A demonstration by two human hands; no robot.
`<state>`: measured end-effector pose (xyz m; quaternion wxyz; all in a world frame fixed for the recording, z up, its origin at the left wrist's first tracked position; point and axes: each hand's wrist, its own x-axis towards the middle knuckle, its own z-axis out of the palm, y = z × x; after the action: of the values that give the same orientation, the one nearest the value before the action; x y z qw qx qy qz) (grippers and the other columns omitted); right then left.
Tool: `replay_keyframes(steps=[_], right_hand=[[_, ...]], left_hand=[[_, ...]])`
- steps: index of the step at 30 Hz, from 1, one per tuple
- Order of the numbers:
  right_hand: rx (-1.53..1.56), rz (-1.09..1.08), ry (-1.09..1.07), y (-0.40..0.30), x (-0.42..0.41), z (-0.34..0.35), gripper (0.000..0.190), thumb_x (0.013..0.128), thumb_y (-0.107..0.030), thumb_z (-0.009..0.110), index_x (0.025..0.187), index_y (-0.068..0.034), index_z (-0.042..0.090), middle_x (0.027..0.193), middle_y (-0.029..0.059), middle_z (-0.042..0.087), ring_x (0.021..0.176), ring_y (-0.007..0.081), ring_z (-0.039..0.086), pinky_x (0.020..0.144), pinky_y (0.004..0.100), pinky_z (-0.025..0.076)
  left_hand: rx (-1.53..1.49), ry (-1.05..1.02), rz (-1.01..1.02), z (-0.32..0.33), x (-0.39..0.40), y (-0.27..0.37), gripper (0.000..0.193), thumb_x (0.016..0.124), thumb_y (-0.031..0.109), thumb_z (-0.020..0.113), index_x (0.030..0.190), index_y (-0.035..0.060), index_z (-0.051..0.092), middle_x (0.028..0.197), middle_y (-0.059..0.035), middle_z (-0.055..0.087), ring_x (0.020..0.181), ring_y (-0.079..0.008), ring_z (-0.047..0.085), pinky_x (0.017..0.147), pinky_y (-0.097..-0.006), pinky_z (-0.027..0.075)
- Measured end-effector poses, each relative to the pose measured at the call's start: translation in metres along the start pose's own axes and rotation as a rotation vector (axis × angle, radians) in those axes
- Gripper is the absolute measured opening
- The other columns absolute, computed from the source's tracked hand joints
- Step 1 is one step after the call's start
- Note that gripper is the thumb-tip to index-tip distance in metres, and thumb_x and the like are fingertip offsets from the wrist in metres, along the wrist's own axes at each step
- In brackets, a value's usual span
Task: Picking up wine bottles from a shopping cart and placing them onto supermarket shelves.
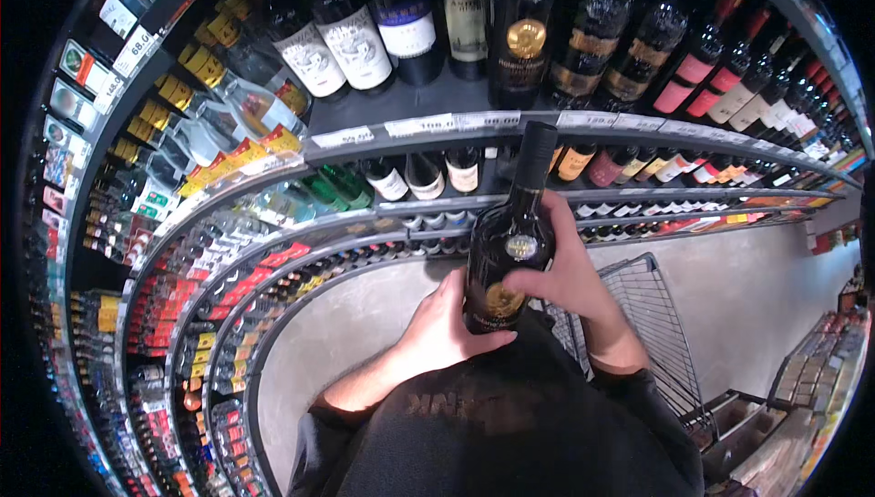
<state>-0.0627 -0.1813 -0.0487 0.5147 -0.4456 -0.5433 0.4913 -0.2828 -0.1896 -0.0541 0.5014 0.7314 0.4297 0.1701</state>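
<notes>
A dark glass wine bottle (509, 223) with a black capped neck, a small silver-toned emblem and a round gold seal is held in front of my chest, its neck pointing away from me. My left hand (448, 322) grips the bottle around its lower end, thumb across the base. On the right side, my right hand (564, 264) is wrapped around the body, its thumb over the front. Just beyond the bottle's neck is the edge of a dark shelf (410, 126) with price tags. Wine bottles stand on it, one of them dark with a gold seal (525, 39).
Curved shelves packed with bottles run along the left, including clear bottles with yellow and red labels (239, 134). A metal wire shopping cart (656, 333) stands close to my right side on the grey floor (745, 292). Wooden crates (745, 428) are at the lower right.
</notes>
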Motion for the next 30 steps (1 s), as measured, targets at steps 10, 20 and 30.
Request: replay_keyframes(steps=[10, 20, 30], right_hand=[[-0.332, -0.348, -0.041, -0.060, 0.014, 0.022, 0.087, 0.065, -0.025, 0.095, 0.136, -0.002, 0.052, 0.139, 0.0195, 0.054, 0.131, 0.0327, 0.053, 0.109, 0.0431, 0.041], [-0.408, -0.923, -0.114, -0.080, 0.068, 0.041, 0.052, 0.072, -0.016, 0.087, 0.119, -0.008, 0.067, 0.146, 0.0240, 0.047, 0.133, 0.0429, 0.049, 0.109, 0.0499, 0.043], [-0.658, -0.898, 0.092, -0.107, 0.111, 0.044, 0.077, 0.066, -0.006, 0.085, 0.139, -0.012, 0.060, 0.146, 0.0185, 0.045, 0.133, 0.0360, 0.049, 0.111, 0.0430, 0.043]], left_hand=[[0.024, 0.132, 0.377, -0.039, 0.034, -0.008, 0.089, 0.066, 0.027, 0.093, 0.135, -0.0042, 0.047, 0.122, -0.0239, 0.063, 0.115, -0.0327, 0.066, 0.097, -0.0408, 0.054], [0.150, 0.410, 0.613, -0.111, 0.082, 0.035, 0.066, 0.079, 0.018, 0.081, 0.135, 0.0030, 0.051, 0.138, -0.0168, 0.057, 0.133, -0.0337, 0.054, 0.110, -0.0406, 0.045], [0.099, 0.575, 0.814, -0.135, 0.149, 0.020, 0.071, 0.071, 0.004, 0.079, 0.136, 0.0001, 0.051, 0.136, -0.0193, 0.052, 0.128, -0.0407, 0.050, 0.110, -0.0480, 0.042]])
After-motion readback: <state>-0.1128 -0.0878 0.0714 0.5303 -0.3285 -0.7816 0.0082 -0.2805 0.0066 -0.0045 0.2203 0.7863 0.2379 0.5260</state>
